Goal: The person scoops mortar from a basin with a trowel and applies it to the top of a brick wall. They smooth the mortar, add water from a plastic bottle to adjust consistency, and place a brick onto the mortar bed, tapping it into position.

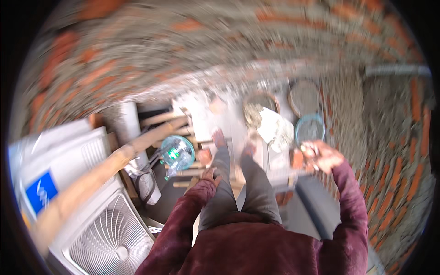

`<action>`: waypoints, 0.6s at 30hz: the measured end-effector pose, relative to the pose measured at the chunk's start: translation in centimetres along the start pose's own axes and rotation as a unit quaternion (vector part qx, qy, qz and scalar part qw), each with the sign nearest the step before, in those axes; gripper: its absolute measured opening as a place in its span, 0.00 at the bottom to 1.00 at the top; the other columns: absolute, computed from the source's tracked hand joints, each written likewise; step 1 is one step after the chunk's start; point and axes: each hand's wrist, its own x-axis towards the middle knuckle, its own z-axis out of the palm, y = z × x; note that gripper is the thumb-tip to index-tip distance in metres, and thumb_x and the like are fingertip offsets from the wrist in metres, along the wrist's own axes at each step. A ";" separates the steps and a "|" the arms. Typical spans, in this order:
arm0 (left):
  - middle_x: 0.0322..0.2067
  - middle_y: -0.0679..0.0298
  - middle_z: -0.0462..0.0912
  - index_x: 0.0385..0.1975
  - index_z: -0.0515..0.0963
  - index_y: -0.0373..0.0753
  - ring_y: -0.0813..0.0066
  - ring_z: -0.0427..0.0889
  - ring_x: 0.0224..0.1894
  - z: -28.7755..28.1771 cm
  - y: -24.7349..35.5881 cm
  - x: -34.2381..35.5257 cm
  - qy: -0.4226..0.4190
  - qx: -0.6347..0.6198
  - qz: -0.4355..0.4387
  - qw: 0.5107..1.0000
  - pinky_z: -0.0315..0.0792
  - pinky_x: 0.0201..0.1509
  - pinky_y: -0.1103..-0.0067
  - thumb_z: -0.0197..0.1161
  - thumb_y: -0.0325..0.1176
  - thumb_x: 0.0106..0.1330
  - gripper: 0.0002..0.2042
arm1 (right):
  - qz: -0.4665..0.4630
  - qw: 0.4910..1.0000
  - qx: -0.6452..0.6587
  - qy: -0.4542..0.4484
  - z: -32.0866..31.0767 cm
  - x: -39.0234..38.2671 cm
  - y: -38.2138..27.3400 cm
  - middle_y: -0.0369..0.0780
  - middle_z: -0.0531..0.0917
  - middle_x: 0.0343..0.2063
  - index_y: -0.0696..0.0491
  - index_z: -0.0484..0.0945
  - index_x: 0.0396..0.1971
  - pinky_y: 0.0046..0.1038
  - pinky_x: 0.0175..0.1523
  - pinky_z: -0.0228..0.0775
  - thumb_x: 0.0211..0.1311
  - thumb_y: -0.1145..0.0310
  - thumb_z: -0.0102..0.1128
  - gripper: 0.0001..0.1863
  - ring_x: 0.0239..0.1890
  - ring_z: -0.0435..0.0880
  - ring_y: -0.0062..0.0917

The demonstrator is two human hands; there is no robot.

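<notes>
The blue-rimmed bucket (310, 116) sits just beside my right hand (323, 156), toward eleven o'clock; my left hand (210, 178), farther off, rests against my leg (223, 160) (blur hides whether either grips anything).

A wall (220, 43) stands before us and a second wall (389, 192) on our right. To our left is a fan unit (114, 233), with a pole (114, 158) slanting forward beyond it. Between that pole and our left leg (222, 160) sits a tub (192, 150) – a brick (204, 156) lies just right of it. Our left hand (210, 178) is on that leg. Ahead and right of our feet, two pans (290, 103) stand side by side near the front wall, a bucket (323, 128) behind the right-hand one – our right hand (323, 156) is near it. A sack (277, 130) lies left of the bucket.
</notes>
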 end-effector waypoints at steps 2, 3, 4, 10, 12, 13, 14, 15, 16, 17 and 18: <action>0.60 0.46 0.70 0.57 0.72 0.35 0.54 0.64 0.67 -2.4 -1.6 -0.7 0.014 -0.118 0.034 0.992 0.58 0.69 0.67 0.66 0.49 0.59 0.30 | -0.038 0.992 -0.120 0.032 4.7 -8.0 -7.9 0.28 0.70 0.20 0.52 0.69 0.29 0.19 0.23 0.65 0.46 0.76 0.56 0.09 0.19 0.71 0.13; 0.56 0.46 0.74 0.54 0.75 0.36 0.53 0.68 0.63 -0.8 -4.8 0.1 0.091 -0.110 0.078 0.987 0.62 0.66 0.66 0.66 0.48 0.58 0.28 | -0.054 0.980 -0.188 0.041 7.1 -11.7 -12.0 0.28 0.70 0.19 0.51 0.68 0.27 0.19 0.23 0.65 0.46 0.72 0.56 0.07 0.19 0.72 0.12; 0.55 0.47 0.75 0.53 0.76 0.38 0.52 0.70 0.61 -0.6 -7.0 -0.1 0.197 0.128 0.170 0.957 0.63 0.65 0.65 0.66 0.50 0.58 0.27 | -0.103 0.987 -0.113 -0.048 8.5 -14.8 -11.9 0.28 0.70 0.18 0.51 0.69 0.27 0.20 0.25 0.68 0.50 0.74 0.56 0.05 0.18 0.71 0.12; 0.56 0.49 0.76 0.55 0.76 0.43 0.53 0.73 0.59 -2.8 -13.4 -0.6 0.079 -0.164 -0.008 0.983 0.67 0.63 0.68 0.61 0.55 0.55 0.30 | -0.146 0.912 -0.383 -0.003 19.4 -23.6 -26.8 0.30 0.73 0.17 0.61 0.75 0.42 0.19 0.20 0.65 0.52 0.78 0.64 0.16 0.15 0.73 0.15; 0.53 0.48 0.78 0.53 0.77 0.41 0.52 0.77 0.55 -5.0 -12.2 1.5 0.089 -0.208 -0.009 0.974 0.70 0.60 0.69 0.62 0.54 0.56 0.29 | -0.227 0.895 -0.384 -0.007 24.2 -27.5 -33.4 0.31 0.75 0.18 0.65 0.74 0.47 0.17 0.20 0.65 0.49 0.78 0.65 0.22 0.14 0.72 0.13; 0.53 0.48 0.78 0.53 0.77 0.41 0.52 0.78 0.54 -6.5 -11.0 0.0 0.091 -0.169 -0.017 0.981 0.71 0.59 0.69 0.60 0.54 0.58 0.28 | -0.262 0.888 -0.379 0.011 25.5 -28.5 -35.2 0.32 0.76 0.18 0.66 0.74 0.47 0.17 0.18 0.64 0.48 0.75 0.67 0.24 0.13 0.72 0.13; 0.52 0.48 0.79 0.52 0.77 0.40 0.53 0.79 0.53 -8.2 -9.9 -2.0 0.095 -0.131 -0.029 0.986 0.71 0.58 0.69 0.59 0.54 0.60 0.27 | -0.288 0.862 -0.416 0.027 27.0 -29.3 -37.2 0.33 0.76 0.18 0.66 0.74 0.48 0.17 0.16 0.64 0.45 0.73 0.67 0.27 0.12 0.72 0.14; 0.52 0.49 0.79 0.52 0.77 0.40 0.54 0.79 0.52 -8.7 -10.4 -3.7 0.092 -0.091 -0.010 0.992 0.72 0.57 0.69 0.55 0.53 0.63 0.25 | -0.315 0.847 -0.427 0.041 28.5 -29.6 -39.7 0.34 0.76 0.17 0.67 0.74 0.48 0.17 0.15 0.64 0.44 0.71 0.67 0.28 0.11 0.72 0.15; 0.52 0.50 0.79 0.52 0.77 0.40 0.55 0.79 0.52 -8.6 -11.3 -5.8 0.096 -0.058 0.005 0.994 0.72 0.57 0.69 0.52 0.52 0.67 0.24 | -0.369 0.827 -0.423 0.026 30.6 -28.9 -41.6 0.34 0.76 0.16 0.68 0.74 0.47 0.17 0.15 0.65 0.43 0.71 0.66 0.28 0.10 0.72 0.16; 0.52 0.51 0.79 0.53 0.77 0.41 0.55 0.79 0.52 -9.0 -12.2 -4.3 0.063 0.031 0.049 0.996 0.72 0.56 0.68 0.48 0.51 0.69 0.23 | -0.390 0.810 -0.438 0.025 31.7 -30.4 -44.2 0.35 0.75 0.16 0.69 0.73 0.46 0.17 0.14 0.65 0.45 0.71 0.65 0.26 0.09 0.71 0.16; 0.52 0.52 0.79 0.53 0.77 0.42 0.55 0.79 0.53 -8.4 -13.7 -3.3 0.042 0.107 0.088 0.989 0.72 0.56 0.68 0.44 0.50 0.72 0.23 | -0.407 0.789 -0.459 0.036 33.4 -30.9 -46.4 0.35 0.75 0.15 0.69 0.73 0.45 0.17 0.13 0.65 0.47 0.71 0.63 0.25 0.09 0.72 0.16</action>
